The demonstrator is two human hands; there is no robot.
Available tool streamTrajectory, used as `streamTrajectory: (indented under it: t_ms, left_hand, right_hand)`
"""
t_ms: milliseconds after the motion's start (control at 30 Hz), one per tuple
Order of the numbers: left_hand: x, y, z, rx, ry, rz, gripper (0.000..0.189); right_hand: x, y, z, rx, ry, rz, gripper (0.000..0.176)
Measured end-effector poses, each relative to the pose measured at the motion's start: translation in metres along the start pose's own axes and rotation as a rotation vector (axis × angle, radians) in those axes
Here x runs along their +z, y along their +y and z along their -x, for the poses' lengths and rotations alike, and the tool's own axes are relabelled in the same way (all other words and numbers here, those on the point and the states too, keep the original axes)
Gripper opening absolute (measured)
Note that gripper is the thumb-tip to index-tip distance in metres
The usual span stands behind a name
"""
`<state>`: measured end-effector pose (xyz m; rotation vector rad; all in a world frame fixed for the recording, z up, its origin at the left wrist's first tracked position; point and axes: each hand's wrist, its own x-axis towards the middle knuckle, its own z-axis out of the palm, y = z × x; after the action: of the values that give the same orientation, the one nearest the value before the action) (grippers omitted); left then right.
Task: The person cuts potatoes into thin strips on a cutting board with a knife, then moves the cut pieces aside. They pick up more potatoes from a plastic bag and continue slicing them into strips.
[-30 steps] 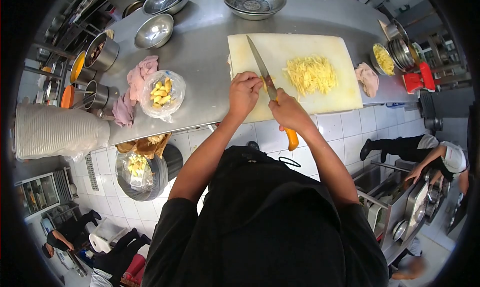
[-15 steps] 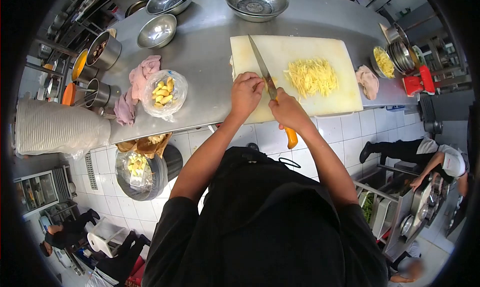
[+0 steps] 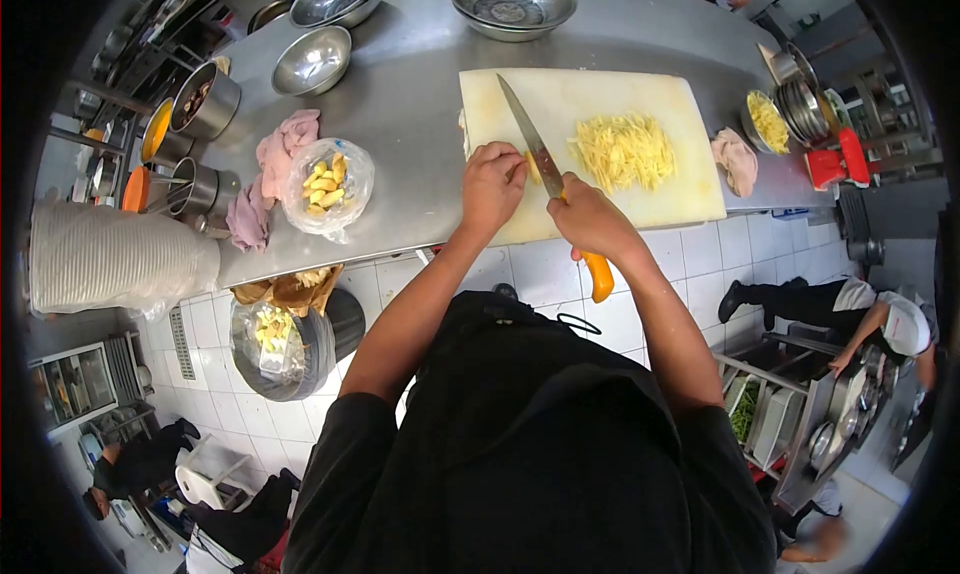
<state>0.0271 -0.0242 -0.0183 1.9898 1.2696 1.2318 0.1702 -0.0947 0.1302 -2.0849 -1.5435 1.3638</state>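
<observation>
My right hand (image 3: 594, 216) is wrapped around the orange handle of a kitchen knife (image 3: 527, 119), its long blade pointing away from me over the white cutting board (image 3: 500, 99). Left of the blade, my left hand (image 3: 492, 186) has its fingers curled down on a small yellow piece of what looks like ginger (image 3: 533, 168); the fingers hide part of it. A heap of yellow shreds (image 3: 625, 152) lies on the board to the right of the knife. Peeled yellow chunks (image 3: 324, 186) sit in a clear plastic bag (image 3: 365, 179) on the steel table.
Pink cloths (image 3: 283, 154) lie beside the bag, and another cloth (image 3: 737, 162) is right of the board. Steel bowls (image 3: 312, 62) stand farther back. A bowl of shreds (image 3: 768, 124) is at the right. Below the table edge stands a lined bin (image 3: 285, 369). Other people are around the room.
My right hand and the knife handle have shifted slightly right, so the blade stands a little farther from my left fingers. My left hand stays nearly in place.
</observation>
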Motion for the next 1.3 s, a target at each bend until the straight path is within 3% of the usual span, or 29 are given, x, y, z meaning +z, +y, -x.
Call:
streamTrajectory:
  t_ms: [1300]
  left_hand:
    - [0.001,0.002,-0.002,0.015,0.027,0.005,0.007]
  right_hand:
    - [0.026,0.013,-0.022,-0.055,0.078,-0.022,0.031]
